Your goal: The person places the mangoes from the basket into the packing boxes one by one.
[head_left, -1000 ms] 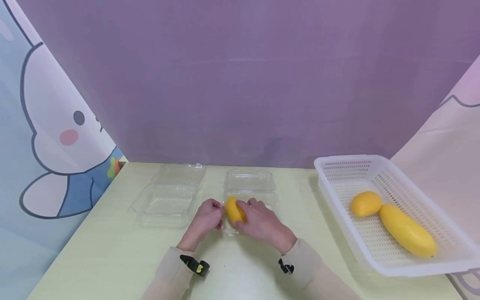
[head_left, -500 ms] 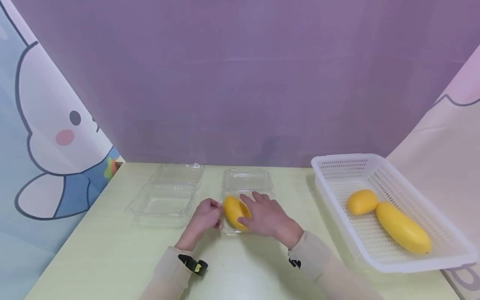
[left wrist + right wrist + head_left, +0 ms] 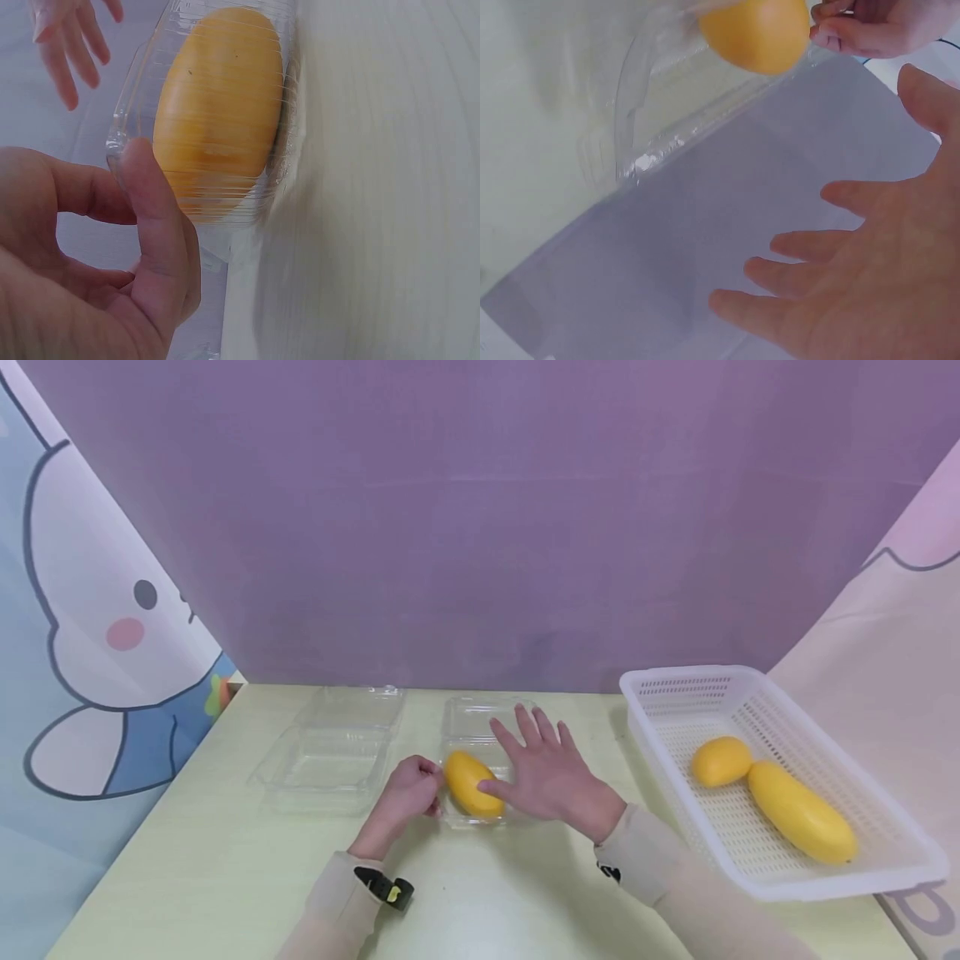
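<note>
A yellow mango lies tilted in the base of a clear plastic clamshell box, whose lid is folded back toward the wall. At the box's left side, my left hand pinches the rim between thumb and curled fingers, which shows closely in the left wrist view beside the mango. Over the right side of the box, my right hand is spread with fingers extended and holds nothing. Its thumb overlaps the mango in the head view, while the right wrist view shows a gap between that hand and the fruit.
A second clear clamshell box, lid back, stands on the table left of the first. To the right, a white perforated basket holds a small yellow fruit and a longer one. A purple backdrop rises behind the table.
My right hand has let go of the mango, spread its fingers and lifted away to the right. The mango stays in the box, and my left hand keeps its place at the rim.
</note>
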A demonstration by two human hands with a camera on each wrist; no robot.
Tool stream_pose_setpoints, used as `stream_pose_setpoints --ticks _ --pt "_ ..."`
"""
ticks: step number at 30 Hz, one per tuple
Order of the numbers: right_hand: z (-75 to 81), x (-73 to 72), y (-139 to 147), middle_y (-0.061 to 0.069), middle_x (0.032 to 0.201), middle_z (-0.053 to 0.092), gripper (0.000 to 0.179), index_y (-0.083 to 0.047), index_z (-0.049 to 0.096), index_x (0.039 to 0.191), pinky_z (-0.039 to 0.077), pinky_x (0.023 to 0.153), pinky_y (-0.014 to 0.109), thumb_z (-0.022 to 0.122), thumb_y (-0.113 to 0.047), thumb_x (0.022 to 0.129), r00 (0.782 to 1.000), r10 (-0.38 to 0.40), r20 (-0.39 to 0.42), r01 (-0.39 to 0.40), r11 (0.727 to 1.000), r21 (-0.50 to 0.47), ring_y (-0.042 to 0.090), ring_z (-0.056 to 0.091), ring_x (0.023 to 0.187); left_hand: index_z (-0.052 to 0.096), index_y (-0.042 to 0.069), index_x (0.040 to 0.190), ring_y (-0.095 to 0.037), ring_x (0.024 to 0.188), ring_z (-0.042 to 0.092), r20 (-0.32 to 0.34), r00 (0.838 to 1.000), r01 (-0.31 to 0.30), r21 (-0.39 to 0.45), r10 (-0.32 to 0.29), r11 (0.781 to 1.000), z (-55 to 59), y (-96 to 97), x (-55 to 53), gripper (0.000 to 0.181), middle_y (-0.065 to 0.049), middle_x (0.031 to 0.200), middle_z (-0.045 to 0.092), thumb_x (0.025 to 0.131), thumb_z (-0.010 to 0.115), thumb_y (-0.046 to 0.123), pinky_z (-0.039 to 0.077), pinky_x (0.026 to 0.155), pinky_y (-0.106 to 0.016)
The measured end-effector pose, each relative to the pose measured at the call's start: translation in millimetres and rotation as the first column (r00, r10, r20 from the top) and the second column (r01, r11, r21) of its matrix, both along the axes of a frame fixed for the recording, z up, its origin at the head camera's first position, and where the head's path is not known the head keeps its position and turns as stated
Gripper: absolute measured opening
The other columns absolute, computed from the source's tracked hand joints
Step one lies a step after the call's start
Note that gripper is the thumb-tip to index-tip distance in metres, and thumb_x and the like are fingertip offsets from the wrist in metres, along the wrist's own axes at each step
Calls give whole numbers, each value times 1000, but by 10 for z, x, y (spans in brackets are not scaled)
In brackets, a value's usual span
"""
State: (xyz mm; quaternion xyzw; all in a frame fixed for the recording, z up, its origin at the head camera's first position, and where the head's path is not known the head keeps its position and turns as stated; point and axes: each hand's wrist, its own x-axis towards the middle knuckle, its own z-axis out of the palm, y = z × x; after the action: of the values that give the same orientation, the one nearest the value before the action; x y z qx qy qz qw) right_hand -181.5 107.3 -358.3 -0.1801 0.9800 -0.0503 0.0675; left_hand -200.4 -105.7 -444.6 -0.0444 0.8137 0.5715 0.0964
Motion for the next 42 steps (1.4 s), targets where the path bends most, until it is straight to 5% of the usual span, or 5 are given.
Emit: stream_pose_setpoints --ticks 20,42 --pt "277 -31 530 22 168 4 90 -19 18 164 1 118 69 49 -69 95 997 -78 10 79 996 -31 45 0 153 54 -6 111 -18 58 56 7 1000 2 11 -2 1000 -19 -13 -24 21 -16 82 58 96 52 7 55 57 -29" --pt "337 -107 1226 30 165 4 94 -11 17 163 2 115 72 49 -69 96 989 -147 -15 146 988 -52 54 2 149 54 -5 109 -18 57 57 11 1000 4 5 -4 1000 -31 -17 -19 18 -14 79 58 96 53 7 55 57 -28"
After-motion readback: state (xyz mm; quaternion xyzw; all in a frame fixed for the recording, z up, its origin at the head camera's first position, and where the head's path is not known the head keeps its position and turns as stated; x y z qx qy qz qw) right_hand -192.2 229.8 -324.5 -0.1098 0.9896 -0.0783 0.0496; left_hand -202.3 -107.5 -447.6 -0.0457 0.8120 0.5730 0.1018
